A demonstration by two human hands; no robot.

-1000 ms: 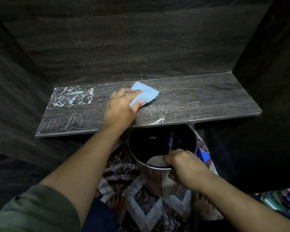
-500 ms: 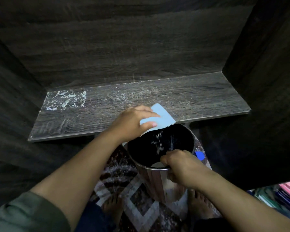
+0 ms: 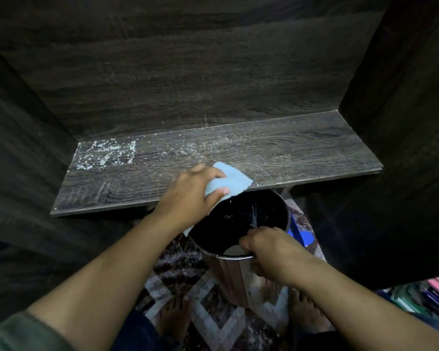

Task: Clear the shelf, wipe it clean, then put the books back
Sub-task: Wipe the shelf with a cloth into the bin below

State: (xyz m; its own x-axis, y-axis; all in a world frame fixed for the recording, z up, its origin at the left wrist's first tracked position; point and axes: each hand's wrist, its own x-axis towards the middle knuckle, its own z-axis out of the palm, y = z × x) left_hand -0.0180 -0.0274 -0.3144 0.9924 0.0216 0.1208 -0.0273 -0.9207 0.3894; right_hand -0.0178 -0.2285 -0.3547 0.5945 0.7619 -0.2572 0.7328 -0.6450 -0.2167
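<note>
Stage: wiping, as I judge it; the shelf [image 3: 238, 158] is bare of books, and white crumbs [image 3: 107, 154] are still on it.
Shelf: just behind and above the waste bin [image 3: 228, 274], its front edge over the bin's far rim.
Left hand [image 3: 188, 196]: closed round a folded light-blue cloth [image 3: 233, 181], thumb on top, at the shelf edge straight above the bin's far rim.
Right hand [image 3: 269, 249]: fingers curled over the bin's near rim, gripping it.
Crumbs: the thick patch lies far to the bin's left and back; thin streaks run across the board behind the bin.
Books [image 3: 428, 295]: stacked low to the bin's right, well apart from it.
Risk, spill: crumbs pushed off the edge wide of the rim would land on the patterned rug [image 3: 213, 312] under the bin.
Risk, grip: a one-sided hold on the rim could tip the bin if the cloth hand knocks it.
Risk, miss: the left patch sits far from the bin, so a long sweep could scatter it.
Hidden: the bin's base and how it stands, behind the right forearm.
Unclear: a pale shape inside the bin near the right hand; whether the cloth is damp.
Cut off: the books, by the frame's right edge.
</note>
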